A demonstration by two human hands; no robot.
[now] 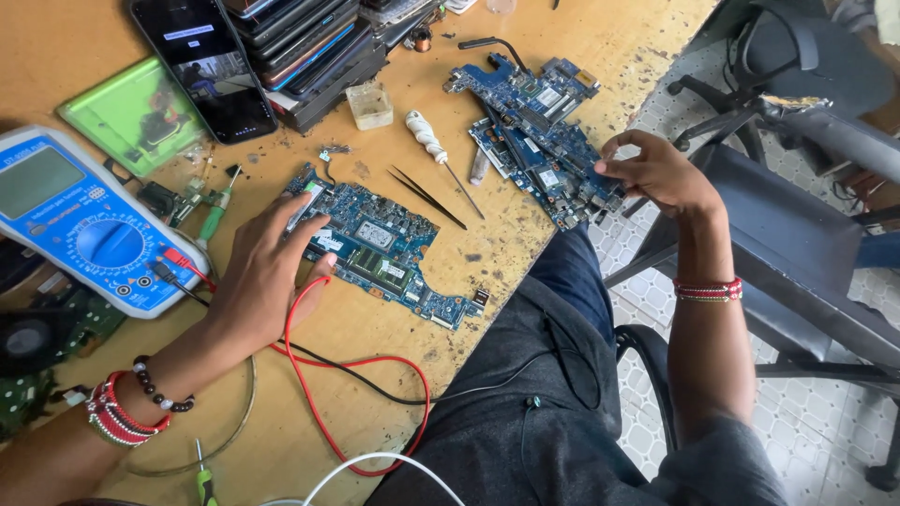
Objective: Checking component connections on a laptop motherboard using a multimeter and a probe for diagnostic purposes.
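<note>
- Near the middle of the bench, a bare blue circuit board lies flat; the left hand rests on its left end, fingers spread and pressing, closed on nothing.
- At the bench's right edge, the right hand pinches the corner of a stack of similar boards, which partly overhangs that edge.
- Judging by this, the boards are stripped and laid out, but probing looks not yet begun: the red lead and black lead trail loose under the left hand.
- Tweezers and a white-handled screwdriver lie untouched between the boards.
- A blue multimeter sits toward the left edge; a pile of phones lies by the far edge.
</note>
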